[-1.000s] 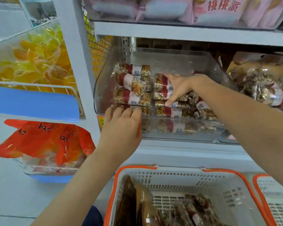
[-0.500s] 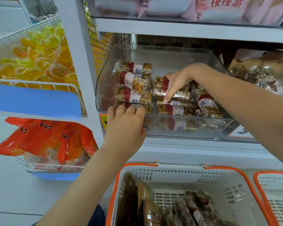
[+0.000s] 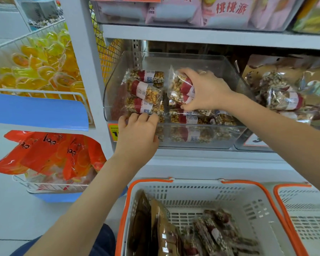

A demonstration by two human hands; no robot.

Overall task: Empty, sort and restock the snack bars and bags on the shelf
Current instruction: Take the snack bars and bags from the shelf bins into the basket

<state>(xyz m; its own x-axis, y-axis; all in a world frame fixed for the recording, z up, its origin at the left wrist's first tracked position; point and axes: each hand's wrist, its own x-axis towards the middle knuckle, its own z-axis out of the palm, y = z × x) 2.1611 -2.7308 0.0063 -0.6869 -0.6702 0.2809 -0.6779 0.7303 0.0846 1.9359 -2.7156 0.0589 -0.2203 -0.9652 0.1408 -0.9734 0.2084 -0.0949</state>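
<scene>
The right hand (image 3: 204,90) is curled round two or three snack bars (image 3: 182,87) and holds them just above the right-hand pile in the clear bin (image 3: 235,78) on the shelf (image 3: 211,36); the left hand (image 3: 139,132) rests on the bin's front edge with its fingers bent over the rim, so it grips the bin and no bar; more bars lie stacked on the left side of the bin (image 3: 146,95), and others lie low at the front.

The bars look light and stiff, full of nuts, in shiny see-through wrap; the wrap is likely slippery, so the best hold is probably round the middle, across the red band, not by the thin crimped ends; squeezing too hard might crack them.

Below stands a white basket with orange handles (image 3: 192,193) holding brown bags (image 3: 155,222) and blurry dark bars; its bottom is cut off; a second basket (image 3: 307,209) shows only partly; the right thumb is hidden behind the bars; the yellow price tag (image 3: 112,131) is half covered.
</scene>
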